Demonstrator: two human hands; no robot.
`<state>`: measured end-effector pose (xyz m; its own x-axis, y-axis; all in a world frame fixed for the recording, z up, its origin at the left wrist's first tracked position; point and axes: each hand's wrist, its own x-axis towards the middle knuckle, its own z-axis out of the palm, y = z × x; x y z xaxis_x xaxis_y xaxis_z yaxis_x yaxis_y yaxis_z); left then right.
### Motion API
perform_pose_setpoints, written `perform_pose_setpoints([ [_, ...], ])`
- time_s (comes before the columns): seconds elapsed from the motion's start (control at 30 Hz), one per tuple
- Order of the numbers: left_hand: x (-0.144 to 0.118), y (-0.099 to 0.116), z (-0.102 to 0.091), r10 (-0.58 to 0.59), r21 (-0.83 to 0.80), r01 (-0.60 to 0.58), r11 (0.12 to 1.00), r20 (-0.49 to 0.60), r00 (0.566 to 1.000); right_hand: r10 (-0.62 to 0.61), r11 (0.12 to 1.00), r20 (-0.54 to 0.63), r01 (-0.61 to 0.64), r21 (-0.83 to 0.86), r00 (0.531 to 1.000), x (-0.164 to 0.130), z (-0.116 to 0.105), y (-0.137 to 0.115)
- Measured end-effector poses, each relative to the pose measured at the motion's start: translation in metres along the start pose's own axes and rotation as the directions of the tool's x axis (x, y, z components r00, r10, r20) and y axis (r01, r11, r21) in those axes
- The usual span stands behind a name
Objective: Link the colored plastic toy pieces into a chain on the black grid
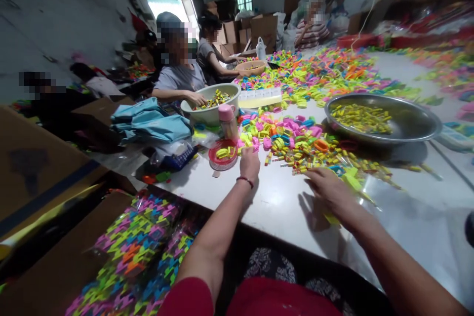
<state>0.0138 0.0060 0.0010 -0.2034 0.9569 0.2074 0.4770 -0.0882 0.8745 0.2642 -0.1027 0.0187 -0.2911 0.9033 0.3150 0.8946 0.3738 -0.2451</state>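
My left hand (250, 164), with a red bracelet at the wrist, reaches to the near edge of a heap of bright plastic pieces (292, 128). Its fingers are curled together beside pink pieces, and the fingertips are partly hidden. My right hand (328, 187) is at the near side of a spread of small yellow sticks (296, 155), its fingers drawn together at their tips. Yellow-green plastic (351, 177) shows beside it and also below its palm; whether the hand grips this is unclear. A red basket (222, 160) with yellow pieces stands left of my left hand.
A metal basin (414, 131) of yellow sticks stands at right, clear plastic bags (407, 227) nearer me. A pink-lidded bottle (227, 123) stands behind the basket. Co-workers sit beyond, one reaching into a pale green basin (202, 117). Bagged coloured pieces (129, 252) fill a box at lower left.
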Motion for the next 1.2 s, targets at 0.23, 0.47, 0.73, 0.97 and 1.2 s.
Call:
perform_pose_setpoints([
  [0.23,0.043,-0.004,0.009,-0.038,-0.062,0.040,0.997,0.035,0.999,0.012,0.997,0.187,0.003,-0.080,0.982,0.056,0.042,-0.004],
  [0.47,-0.014,0.005,-0.012,-0.106,-0.380,0.178,0.908,0.201,0.974,0.152,0.958,-0.006,-0.146,0.247,0.988,0.044,0.033,-0.008],
  [0.73,-0.134,0.036,-0.028,-0.138,-0.675,0.492,0.549,0.508,0.850,0.343,0.180,0.301,-0.377,0.909,0.890,-0.036,-0.002,-0.057],
  [0.97,-0.172,0.045,-0.026,-0.057,-0.580,0.589,0.563,0.684,0.727,0.205,0.221,0.345,-0.386,0.895,0.916,-0.081,-0.023,-0.081],
  [1.2,-0.181,0.050,-0.023,-0.006,-0.508,0.592,0.626,0.756,0.655,0.151,0.538,0.239,-0.282,0.794,0.959,-0.092,-0.035,-0.071],
])
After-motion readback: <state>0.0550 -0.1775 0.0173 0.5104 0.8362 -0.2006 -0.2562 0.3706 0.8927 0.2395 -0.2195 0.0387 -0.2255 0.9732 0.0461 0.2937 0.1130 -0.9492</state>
